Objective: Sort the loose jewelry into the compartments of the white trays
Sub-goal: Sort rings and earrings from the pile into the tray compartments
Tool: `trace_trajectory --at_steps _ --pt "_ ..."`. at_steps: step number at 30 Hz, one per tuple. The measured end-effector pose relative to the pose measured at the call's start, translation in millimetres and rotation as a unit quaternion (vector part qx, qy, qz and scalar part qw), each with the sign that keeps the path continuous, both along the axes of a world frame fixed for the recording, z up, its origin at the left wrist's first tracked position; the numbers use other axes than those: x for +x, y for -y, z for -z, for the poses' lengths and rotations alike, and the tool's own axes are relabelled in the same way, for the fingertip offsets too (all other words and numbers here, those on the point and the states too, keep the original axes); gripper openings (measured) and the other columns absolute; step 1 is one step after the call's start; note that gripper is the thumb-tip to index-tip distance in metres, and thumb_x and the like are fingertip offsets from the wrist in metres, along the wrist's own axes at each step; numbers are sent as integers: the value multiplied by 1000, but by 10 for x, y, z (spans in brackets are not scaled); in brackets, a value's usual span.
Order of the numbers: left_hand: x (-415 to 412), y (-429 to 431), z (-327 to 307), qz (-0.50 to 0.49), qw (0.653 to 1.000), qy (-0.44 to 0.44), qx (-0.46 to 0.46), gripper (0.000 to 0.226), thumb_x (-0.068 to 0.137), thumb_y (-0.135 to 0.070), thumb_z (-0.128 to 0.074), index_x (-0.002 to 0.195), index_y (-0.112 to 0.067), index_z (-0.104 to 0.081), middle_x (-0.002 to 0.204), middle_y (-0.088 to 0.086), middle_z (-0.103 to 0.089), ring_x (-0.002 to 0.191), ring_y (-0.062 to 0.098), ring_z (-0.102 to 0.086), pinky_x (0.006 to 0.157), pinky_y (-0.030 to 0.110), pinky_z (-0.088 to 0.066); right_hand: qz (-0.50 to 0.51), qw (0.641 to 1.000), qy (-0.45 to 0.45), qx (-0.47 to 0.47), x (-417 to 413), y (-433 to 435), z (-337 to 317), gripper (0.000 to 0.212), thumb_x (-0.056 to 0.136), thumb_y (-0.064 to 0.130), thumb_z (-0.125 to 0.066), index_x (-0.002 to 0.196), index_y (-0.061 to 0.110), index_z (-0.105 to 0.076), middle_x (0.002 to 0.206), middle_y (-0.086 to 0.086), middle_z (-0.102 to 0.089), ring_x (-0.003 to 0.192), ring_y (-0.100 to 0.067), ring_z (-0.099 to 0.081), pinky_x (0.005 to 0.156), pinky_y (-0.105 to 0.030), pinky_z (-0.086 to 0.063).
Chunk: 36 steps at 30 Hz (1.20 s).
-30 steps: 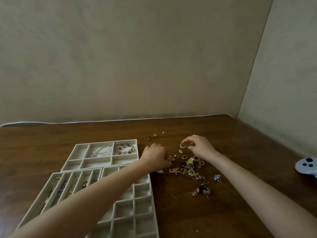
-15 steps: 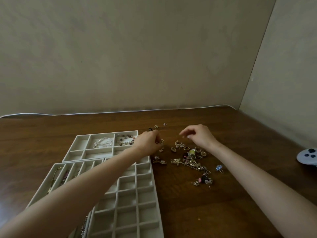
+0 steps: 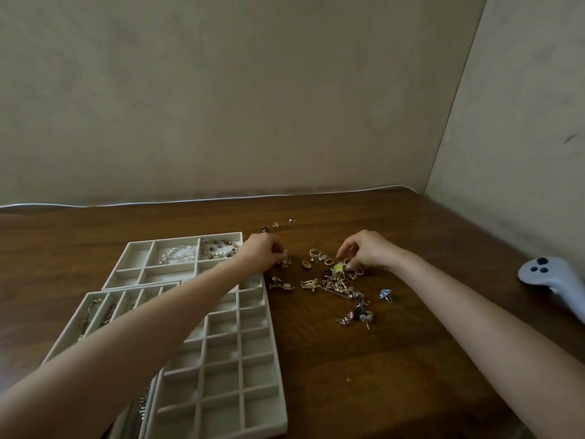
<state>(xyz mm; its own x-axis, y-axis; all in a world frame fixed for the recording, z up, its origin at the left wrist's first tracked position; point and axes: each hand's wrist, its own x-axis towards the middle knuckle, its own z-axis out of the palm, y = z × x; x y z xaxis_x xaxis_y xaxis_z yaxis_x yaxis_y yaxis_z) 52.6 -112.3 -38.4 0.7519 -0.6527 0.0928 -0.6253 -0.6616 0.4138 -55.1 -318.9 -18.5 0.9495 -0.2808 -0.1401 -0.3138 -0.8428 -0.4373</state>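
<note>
A dark brown wooden table [image 3: 364, 384] fills the near part of the scene and runs into a corner of the room. The far wall [image 3: 221, 96] is plain beige plaster, slightly mottled, and takes up most of the upper view. The right wall [image 3: 531, 137] has the same colour and meets it in a slanting corner line at the far right. It bears a small dark mark [image 3: 569, 138]. A thin white cord [image 3: 126, 203] lies along the table's far edge, where the wood meets the far wall. The light is dim and soft, with a faint sheen on the wood grain. A pale grey controller [image 3: 550, 280] with dark buttons rests near the table's right edge.
</note>
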Motion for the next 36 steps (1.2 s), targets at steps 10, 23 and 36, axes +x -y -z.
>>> trace_trajectory --at_steps 10,23,36 --pt "-29 487 -48 50 991 105 61 21 92 -32 -50 112 -27 -58 123 3 -54 121 25 -43 104 46 -31 -4 995 94 27 44 -30 15 28 89 12 -63 117 14 -64 117 -3 -61 88 -13 -65 74 -23 -54" --pt "-12 460 -114 40 998 44 -16 14 88 -24 -60 99 -14 -59 105 3 -64 96 19 -58 83 33 -47 5 957 153 248 9 -155 -24 25 94 0 -48 111 7 -64 95 -13 -68 76 -20 -70 66 -26 -58" --pt "-207 -447 -281 88 994 52 -46 14 85 -17 -65 95 -7 -66 100 5 -63 85 12 -56 74 21 -44 -41 959 174 220 174 -763 -82 13 87 3 -62 95 11 -68 91 -7 -67 74 -15 -67 63 -22 -55"
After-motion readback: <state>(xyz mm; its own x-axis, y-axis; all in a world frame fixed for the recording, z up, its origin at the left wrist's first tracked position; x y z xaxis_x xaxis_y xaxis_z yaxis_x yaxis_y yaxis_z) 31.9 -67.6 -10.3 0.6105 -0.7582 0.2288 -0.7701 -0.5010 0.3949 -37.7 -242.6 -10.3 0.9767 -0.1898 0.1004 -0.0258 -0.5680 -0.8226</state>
